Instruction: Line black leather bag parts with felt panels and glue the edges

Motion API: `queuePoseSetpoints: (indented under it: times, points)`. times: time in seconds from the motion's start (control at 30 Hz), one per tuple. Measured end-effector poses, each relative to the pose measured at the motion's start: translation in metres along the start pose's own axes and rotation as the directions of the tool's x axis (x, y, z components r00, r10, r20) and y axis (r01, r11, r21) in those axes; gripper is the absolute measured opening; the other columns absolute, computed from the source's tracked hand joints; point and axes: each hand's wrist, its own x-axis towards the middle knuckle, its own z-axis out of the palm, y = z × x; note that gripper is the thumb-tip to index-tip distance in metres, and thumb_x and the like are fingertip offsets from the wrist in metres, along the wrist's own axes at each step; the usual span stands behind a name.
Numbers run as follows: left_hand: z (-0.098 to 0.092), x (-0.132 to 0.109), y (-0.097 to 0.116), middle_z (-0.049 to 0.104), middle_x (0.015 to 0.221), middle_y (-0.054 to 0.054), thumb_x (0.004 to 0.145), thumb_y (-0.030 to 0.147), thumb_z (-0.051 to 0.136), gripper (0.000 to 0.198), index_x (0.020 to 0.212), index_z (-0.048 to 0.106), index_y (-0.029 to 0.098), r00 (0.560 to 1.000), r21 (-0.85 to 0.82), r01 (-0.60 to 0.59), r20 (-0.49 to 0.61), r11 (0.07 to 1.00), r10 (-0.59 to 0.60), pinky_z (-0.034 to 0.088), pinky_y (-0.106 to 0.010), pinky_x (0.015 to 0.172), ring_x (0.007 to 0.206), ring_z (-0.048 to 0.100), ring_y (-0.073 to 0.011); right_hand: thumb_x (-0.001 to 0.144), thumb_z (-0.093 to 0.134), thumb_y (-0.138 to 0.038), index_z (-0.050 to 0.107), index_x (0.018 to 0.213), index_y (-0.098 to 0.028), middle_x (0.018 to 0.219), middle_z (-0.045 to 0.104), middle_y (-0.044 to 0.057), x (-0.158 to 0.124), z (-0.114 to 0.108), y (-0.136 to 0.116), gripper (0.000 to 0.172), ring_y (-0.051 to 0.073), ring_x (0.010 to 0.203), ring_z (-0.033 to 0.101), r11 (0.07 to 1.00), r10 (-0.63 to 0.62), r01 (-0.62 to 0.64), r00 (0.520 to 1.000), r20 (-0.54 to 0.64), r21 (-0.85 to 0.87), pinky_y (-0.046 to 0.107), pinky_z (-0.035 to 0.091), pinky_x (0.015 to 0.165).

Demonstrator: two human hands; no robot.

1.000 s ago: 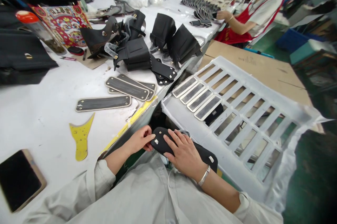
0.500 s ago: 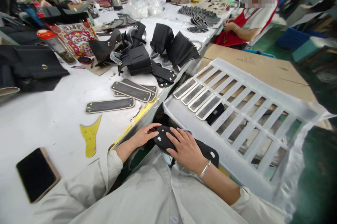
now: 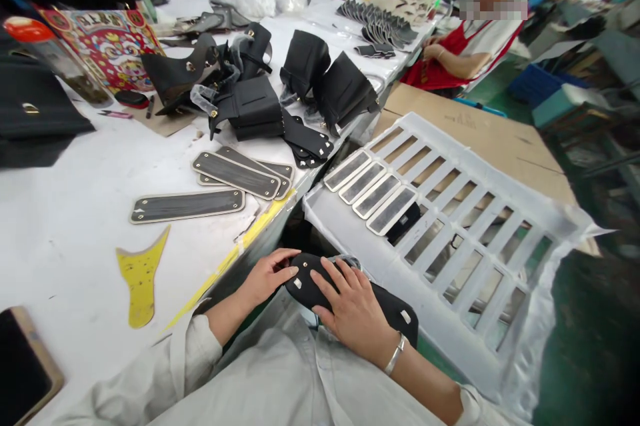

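A long black panel (image 3: pixel 391 302) with rounded ends, a small metal stud and white tabs lies over my lap, just off the table edge. My left hand (image 3: pixel 267 277) pinches its left end between thumb and fingers. Across the panel's middle my right hand (image 3: pixel 350 303) rests palm down, fingers spread, covering part of it. Behind my right fingers a bit of clear plastic shows. On the table nearby are several grey panels with pale borders (image 3: pixel 187 205) and a yellow template (image 3: pixel 143 279). Black bag bodies (image 3: pixel 255 109) and a stack of black panels (image 3: pixel 307 139) stand farther back.
A white slotted plastic rack (image 3: pixel 450 213) stands to my right, with several pale-bordered panels (image 3: pixel 393 209) lying on its left corner. Cardboard (image 3: pixel 475 129) lies behind it. A phone (image 3: pixel 30 366) is at lower left. A co-worker in a red apron (image 3: pixel 450 56) sits at the far right.
The view has shifted, so the table items sit farther left. Both hands keep nearly the same hold and place on the black panel.
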Motion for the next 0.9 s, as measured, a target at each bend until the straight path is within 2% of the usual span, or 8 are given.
queuePoseSetpoints:
  times: [0.1, 0.27, 0.47, 0.7, 0.9]
  points:
    - [0.005, -0.001, 0.003, 0.061, 0.107, -0.006, 0.082, 0.034, 0.057, 0.032, 0.110, 0.063, 0.020, 0.999, 0.017, -0.006, -0.051, 1.000, 0.007, 0.047, -0.030, 0.079, 0.090, 0.058, -0.0174, 0.086, 0.046, -0.050, 0.040, 0.137, -0.032, 0.148, 0.031, 0.003, 0.001, 0.001, 0.002, 0.054, 0.031, 0.130, 0.030, 1.000, 0.004, -0.004, 1.000, 0.025, -0.001, 0.048, 0.026, 0.102]
    - [0.020, -0.006, 0.005, 0.058, 0.109, -0.006, 0.085, 0.029, 0.052, 0.027, 0.108, 0.062, 0.021, 0.975, 0.064, -0.010, -0.220, 0.998, 0.024, 0.044, -0.032, 0.087, 0.100, 0.055, -0.0178, 0.088, 0.044, -0.049, 0.040, 0.137, -0.033, 0.148, 0.031, 0.002, 0.002, 0.005, 0.005, 0.052, 0.031, 0.131, 0.029, 1.000, -0.005, 0.005, 0.999, 0.049, 0.005, 0.049, 0.026, 0.101]
    - [0.034, -0.005, 0.001, 0.058, 0.099, -0.003, 0.086, 0.028, 0.052, 0.019, 0.101, 0.061, 0.021, 0.938, 0.013, -0.042, -0.344, 0.999, 0.044, 0.044, -0.028, 0.083, 0.094, 0.056, -0.0152, 0.087, 0.043, -0.053, 0.039, 0.137, -0.035, 0.148, 0.032, 0.002, 0.004, 0.007, 0.007, 0.053, 0.032, 0.129, 0.032, 1.000, 0.004, -0.004, 0.999, 0.046, -0.002, 0.049, 0.028, 0.099]
    - [0.037, -0.002, 0.005, 0.057, 0.095, -0.002, 0.087, 0.030, 0.051, 0.016, 0.096, 0.060, 0.021, 0.924, 0.059, -0.008, -0.382, 0.998, 0.029, 0.044, -0.028, 0.083, 0.091, 0.056, -0.0150, 0.083, 0.046, -0.058, 0.036, 0.139, -0.031, 0.148, 0.032, 0.006, 0.007, 0.010, 0.004, 0.063, 0.035, 0.126, 0.034, 0.999, 0.037, -0.037, 0.998, 0.045, 0.001, 0.052, 0.030, 0.096]
    - [0.036, -0.003, 0.006, 0.059, 0.097, -0.004, 0.087, 0.036, 0.049, 0.020, 0.096, 0.059, 0.021, 0.930, 0.141, 0.009, -0.365, 0.990, 0.043, 0.045, -0.031, 0.086, 0.093, 0.057, -0.0176, 0.084, 0.043, -0.060, 0.040, 0.138, -0.023, 0.147, 0.032, 0.008, -0.002, 0.003, 0.009, 0.065, 0.034, 0.131, 0.029, 0.999, 0.038, -0.040, 0.998, 0.058, 0.034, 0.051, 0.027, 0.103]
